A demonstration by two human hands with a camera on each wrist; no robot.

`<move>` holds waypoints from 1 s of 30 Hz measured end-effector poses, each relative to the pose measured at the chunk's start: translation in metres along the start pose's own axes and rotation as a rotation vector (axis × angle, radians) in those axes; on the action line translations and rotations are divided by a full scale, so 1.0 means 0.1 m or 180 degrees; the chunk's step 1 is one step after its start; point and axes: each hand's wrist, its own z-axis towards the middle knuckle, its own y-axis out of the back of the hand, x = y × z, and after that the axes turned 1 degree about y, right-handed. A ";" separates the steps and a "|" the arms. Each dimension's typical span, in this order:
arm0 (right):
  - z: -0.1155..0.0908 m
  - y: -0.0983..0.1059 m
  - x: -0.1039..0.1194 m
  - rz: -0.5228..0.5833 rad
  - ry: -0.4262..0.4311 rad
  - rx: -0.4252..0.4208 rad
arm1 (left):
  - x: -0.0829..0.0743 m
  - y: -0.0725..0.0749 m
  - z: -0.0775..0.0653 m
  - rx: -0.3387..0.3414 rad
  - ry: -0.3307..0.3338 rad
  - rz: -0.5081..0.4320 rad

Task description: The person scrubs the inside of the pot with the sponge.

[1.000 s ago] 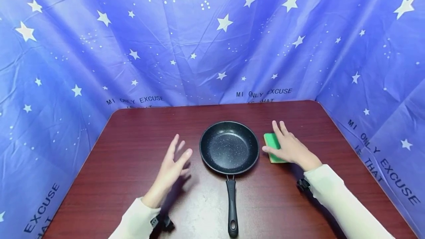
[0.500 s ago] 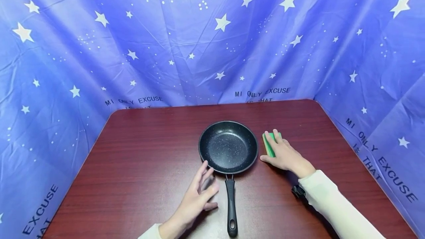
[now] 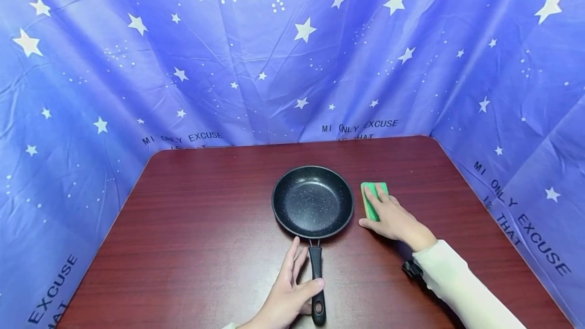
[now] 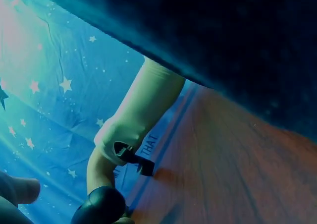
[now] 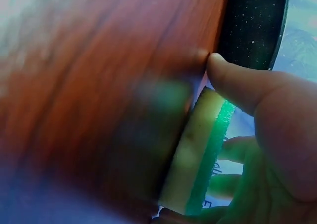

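Observation:
A black speckled frying pan point(image 3: 313, 202) lies on the table with its handle point(image 3: 316, 260) toward me. My left hand point(image 3: 285, 296) is at the handle, its thumb reaching across the top and its fingers stretched along the left side. In the left wrist view the thumb point(image 4: 25, 190) looks apart from the rounded black handle end point(image 4: 101, 205). Right of the pan is a green-and-yellow scrubbing sponge point(image 3: 369, 209). My right hand point(image 3: 395, 220) lies over it, fingers extended on the green face. In the right wrist view the thumb point(image 5: 233, 78) is just beyond the sponge's end.
The dark red wooden table point(image 3: 201, 207) has rounded far corners. A blue curtain point(image 3: 256, 55) with white stars surrounds its back and sides. Black cameras sit at the wrists, one showing below the right sleeve point(image 3: 457, 278). A dark blurred shape covers much of the left wrist view.
My left hand has moved right and toward me, from beside the pan to its handle. My right hand has come down and slightly nearer, onto the sponge. The pan has stayed put.

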 end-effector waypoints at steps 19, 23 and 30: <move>-0.08 0.16 -0.03 0.0335 0.0406 -0.0087 | 0.08 0.08 0.09 -0.0036 0.0352 -0.0138; -0.08 0.31 0.06 0.0421 0.0544 -0.0197 | 0.08 0.08 0.09 -0.0031 0.0363 -0.0170; 0.05 0.42 0.35 0.0358 0.0916 -0.0201 | 0.08 0.08 0.10 -0.0013 0.0426 -0.0264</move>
